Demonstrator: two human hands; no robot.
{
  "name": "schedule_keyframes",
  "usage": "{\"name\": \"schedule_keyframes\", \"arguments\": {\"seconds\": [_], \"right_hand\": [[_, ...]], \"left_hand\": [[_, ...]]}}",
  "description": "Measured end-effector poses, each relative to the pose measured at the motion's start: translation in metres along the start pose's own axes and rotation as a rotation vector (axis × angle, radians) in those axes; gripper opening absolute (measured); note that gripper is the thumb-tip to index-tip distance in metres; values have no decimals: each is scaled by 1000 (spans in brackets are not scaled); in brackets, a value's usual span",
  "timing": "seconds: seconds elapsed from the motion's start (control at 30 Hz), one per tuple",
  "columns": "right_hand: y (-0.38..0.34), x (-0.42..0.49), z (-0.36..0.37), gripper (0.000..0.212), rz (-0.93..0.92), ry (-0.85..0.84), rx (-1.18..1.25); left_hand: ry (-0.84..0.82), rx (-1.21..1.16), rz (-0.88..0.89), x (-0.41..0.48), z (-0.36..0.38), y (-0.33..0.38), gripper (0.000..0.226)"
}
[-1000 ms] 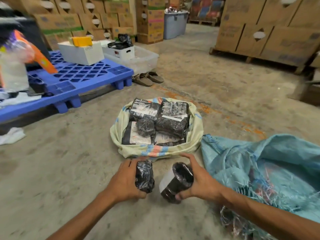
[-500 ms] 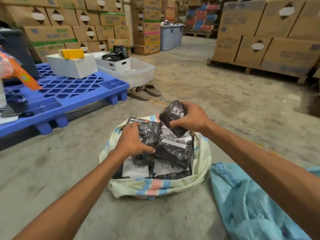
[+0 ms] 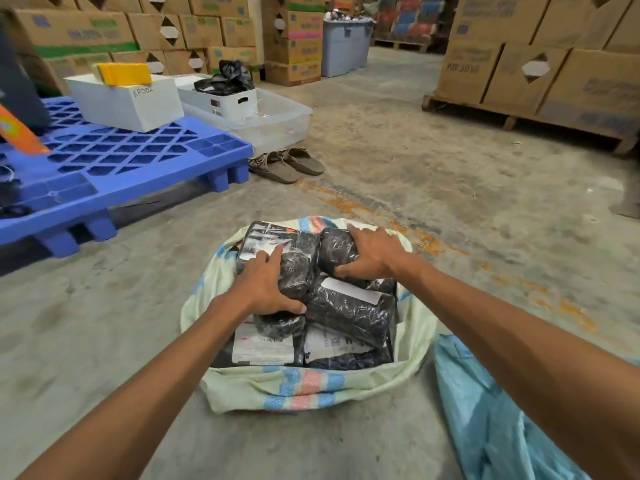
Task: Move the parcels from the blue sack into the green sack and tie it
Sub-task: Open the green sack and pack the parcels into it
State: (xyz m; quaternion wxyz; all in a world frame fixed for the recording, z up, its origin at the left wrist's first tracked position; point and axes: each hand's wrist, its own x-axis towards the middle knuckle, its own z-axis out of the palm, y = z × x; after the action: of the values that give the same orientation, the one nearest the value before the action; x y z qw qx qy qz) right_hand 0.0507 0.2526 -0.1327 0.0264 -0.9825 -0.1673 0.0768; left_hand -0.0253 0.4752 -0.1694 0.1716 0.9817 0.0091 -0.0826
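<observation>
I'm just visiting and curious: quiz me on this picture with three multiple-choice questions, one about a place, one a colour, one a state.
1. Where does the crumpled blue woven sack lie?
A) right of the pale green woven sack, on the floor
B) inside it
C) on a cardboard box

2. What colour is the plastic grid pallet?
A) red
B) blue
C) black

3. What is the right hand doing?
A) hanging free
B) tying a knot
C) gripping a black plastic-wrapped parcel

Answers: 1 A, it spreads at lower right; 2 B, plainly blue; 3 C, its fingers curl round the parcel.
</observation>
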Motion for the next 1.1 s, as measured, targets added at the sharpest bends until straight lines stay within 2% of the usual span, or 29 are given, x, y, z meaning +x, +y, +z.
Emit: {"name": "schedule_keyframes", "arguments": {"seconds": [0.1,0.2,0.27,0.37,0.43,0.5,0.53,0.6,0.67,0.8,0.87,0.93,1.0,1.1], "right_hand": [[6,-4,-6,114,-24,-15,130],[14,-12,-12,102,49,140,407],[25,-18,-10,83,144,283,508],[49,-25,9,68,340,369,549],[70,-26,30,57,547,313,625],[88,-31,50,53,745,205,840],[92,-37,56,50,782,131,941],[102,-40,68,43,788,10,1088],[110,-38,79,32,841,-47,1179],[121,-30,97,39,938,-118,1329],[109,-37,88,42,917,-223,1362],[102,-37,81,43,888,-236,1330],[96,-37,74,50,915,-150,1249],[89,-37,65,50,986,67,1182]], "left_hand": [[-23,-30,8,-2,-2,-2,152],[16,-156,-15,-1,-13,-9,155],[130,-218,-60,-1,-21,-18,136],[322,-314,-189,-2,-26,-40,89],[373,-362,-413,-2,-23,-65,71],[320,-485,-640,-7,-14,-87,66],[264,-613,-706,-11,-8,-92,63],[133,-859,-748,-19,3,-93,53],[53,-989,-763,-26,7,-91,49],[-48,-1185,-805,-18,12,-115,54],[-58,-1185,-837,-8,22,-133,55],[0,-1116,-842,-1,28,-141,62],[156,-988,-842,-7,15,-125,68],[300,-877,-822,-7,-6,-114,50]]}}
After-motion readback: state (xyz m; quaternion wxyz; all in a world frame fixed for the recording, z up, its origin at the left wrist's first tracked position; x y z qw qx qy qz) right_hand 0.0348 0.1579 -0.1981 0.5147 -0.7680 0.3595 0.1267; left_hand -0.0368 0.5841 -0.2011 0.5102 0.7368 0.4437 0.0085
